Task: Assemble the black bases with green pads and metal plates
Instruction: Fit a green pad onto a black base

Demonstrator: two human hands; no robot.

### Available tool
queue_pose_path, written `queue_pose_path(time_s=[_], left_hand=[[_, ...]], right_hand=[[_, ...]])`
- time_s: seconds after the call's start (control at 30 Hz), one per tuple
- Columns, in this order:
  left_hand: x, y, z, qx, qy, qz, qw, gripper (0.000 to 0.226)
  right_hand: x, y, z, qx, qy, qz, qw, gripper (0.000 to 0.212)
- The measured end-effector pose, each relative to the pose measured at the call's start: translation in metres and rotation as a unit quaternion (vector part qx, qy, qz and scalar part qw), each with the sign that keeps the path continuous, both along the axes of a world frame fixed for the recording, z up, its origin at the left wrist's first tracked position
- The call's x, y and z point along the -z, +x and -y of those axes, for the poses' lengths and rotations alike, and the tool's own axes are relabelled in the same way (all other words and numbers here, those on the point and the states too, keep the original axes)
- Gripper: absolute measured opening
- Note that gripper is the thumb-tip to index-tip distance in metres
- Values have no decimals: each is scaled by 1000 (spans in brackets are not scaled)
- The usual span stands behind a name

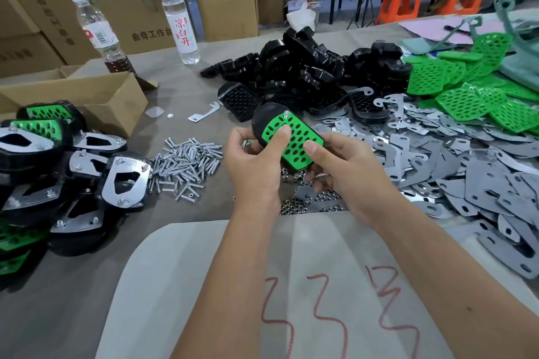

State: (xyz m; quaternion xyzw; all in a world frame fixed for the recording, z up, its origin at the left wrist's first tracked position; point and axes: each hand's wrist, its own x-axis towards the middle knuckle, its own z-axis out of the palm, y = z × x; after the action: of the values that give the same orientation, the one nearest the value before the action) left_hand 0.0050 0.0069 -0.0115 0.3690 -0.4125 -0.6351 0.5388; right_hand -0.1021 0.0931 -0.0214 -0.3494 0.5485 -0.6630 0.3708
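Both your hands grip one black base (264, 122) with a green pad (291, 141) seated in it, held above the table (186, 90).

Your left hand (253, 160) curls round its left edge, thumb pressed on the pad, with small screws in its fingers; your right hand (347, 166) holds the right side, thumb flat on the pad. Loose screws (186, 167) lie to the left, metal plates (437, 160) to the right, and spare black bases (306, 73) behind.
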Motion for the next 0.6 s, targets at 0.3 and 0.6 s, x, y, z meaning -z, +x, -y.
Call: queue_pose_path(time_s=[0.3,0.6], left_hand=[[-6,34,27,32,-78,160,984,25],[2,57,35,27,-192,570,799,24]], right_hand=[[1,-7,0,36,21,-39,998,5],[0,-17,-7,204,199,-406,868,34]])
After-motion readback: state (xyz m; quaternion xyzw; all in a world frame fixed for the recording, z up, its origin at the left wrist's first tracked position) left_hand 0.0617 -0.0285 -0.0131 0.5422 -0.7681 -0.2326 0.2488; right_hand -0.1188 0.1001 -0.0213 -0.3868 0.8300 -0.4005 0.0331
